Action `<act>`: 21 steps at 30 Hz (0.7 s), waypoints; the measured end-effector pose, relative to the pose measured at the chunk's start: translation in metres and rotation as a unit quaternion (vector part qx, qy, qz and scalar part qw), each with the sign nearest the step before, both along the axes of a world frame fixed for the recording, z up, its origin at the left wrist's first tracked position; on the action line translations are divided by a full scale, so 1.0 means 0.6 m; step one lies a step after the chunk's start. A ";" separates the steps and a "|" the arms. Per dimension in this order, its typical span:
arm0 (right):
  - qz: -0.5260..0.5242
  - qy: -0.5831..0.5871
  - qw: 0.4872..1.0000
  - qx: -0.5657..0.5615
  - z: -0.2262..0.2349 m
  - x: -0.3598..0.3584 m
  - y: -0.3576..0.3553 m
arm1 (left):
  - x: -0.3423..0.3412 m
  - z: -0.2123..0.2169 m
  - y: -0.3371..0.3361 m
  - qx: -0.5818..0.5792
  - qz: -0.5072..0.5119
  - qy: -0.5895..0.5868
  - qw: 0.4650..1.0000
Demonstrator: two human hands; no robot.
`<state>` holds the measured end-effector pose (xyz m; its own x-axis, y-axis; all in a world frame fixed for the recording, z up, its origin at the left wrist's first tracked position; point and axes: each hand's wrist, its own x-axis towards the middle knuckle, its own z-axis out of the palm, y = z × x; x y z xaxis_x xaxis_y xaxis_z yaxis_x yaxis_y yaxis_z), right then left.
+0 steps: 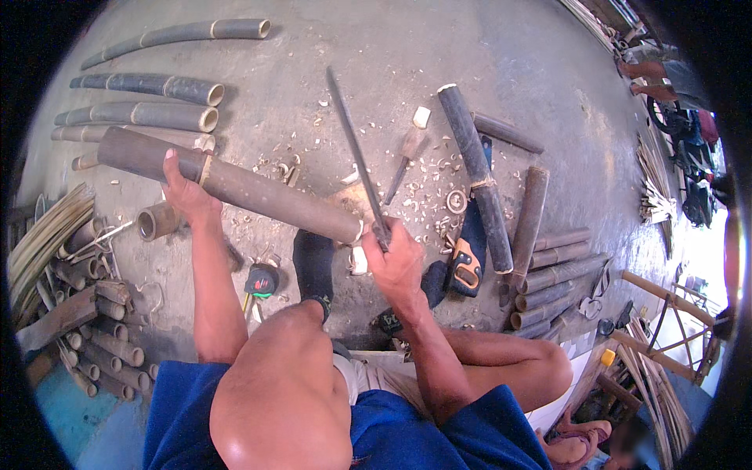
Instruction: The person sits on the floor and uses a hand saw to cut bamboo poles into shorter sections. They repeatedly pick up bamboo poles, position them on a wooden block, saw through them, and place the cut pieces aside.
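Note:
My left hand is closed around a thick brown bamboo tube, thumb on top near its pale node ring. The tube slants from upper left down to my right hand. That hand grips a long, narrow dark blade by its lower end, pointing up and away. My fingers hide its handle. The blade's lower part is close to the tube's near cut end; I cannot tell if they touch. Beyond it on the floor lies a chisel-like tool with a wooden handle. Pale shavings are scattered around.
A handsaw with an orange and black handle lies right, beside a dark bamboo pole. A tape measure is near my left leg. Cut bamboo lies far left, near left and right. Another person's legs show far right.

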<state>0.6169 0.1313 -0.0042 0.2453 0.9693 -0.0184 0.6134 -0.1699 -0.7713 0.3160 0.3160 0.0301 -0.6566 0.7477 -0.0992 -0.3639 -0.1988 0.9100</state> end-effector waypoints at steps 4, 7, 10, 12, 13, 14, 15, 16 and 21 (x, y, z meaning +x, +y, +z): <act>0.020 -0.096 0.975 -0.198 -0.045 0.005 -0.011 | 0.000 -0.001 -0.001 0.009 0.003 -0.016 1.000; 0.049 -0.122 0.955 -0.267 -0.092 0.020 -0.028 | -0.001 0.008 -0.004 0.008 -0.018 -0.068 0.997; 0.035 -0.114 0.969 -0.216 -0.102 0.027 -0.034 | -0.001 0.016 0.000 0.014 -0.019 -0.130 0.991; 0.033 -0.117 0.973 -0.199 -0.083 0.028 -0.030 | -0.003 0.021 0.003 0.004 -0.009 -0.103 0.995; 0.031 -0.120 0.971 -0.202 -0.067 0.027 -0.023 | -0.003 0.021 0.003 -0.004 -0.010 -0.090 0.996; 0.031 -0.120 0.968 -0.218 -0.051 0.028 -0.010 | 0.000 0.020 0.007 0.000 -0.006 -0.067 0.998; 0.025 -0.109 0.980 -0.167 -0.033 0.026 -0.004 | 0.002 0.018 0.009 0.003 -0.004 -0.039 0.999; 0.023 -0.093 0.986 -0.135 -0.018 0.025 0.000 | 0.005 0.016 0.011 0.003 0.016 0.003 1.000; -0.018 0.011 0.998 0.051 0.001 0.011 0.008 | 0.012 0.016 0.009 0.004 0.026 0.012 1.000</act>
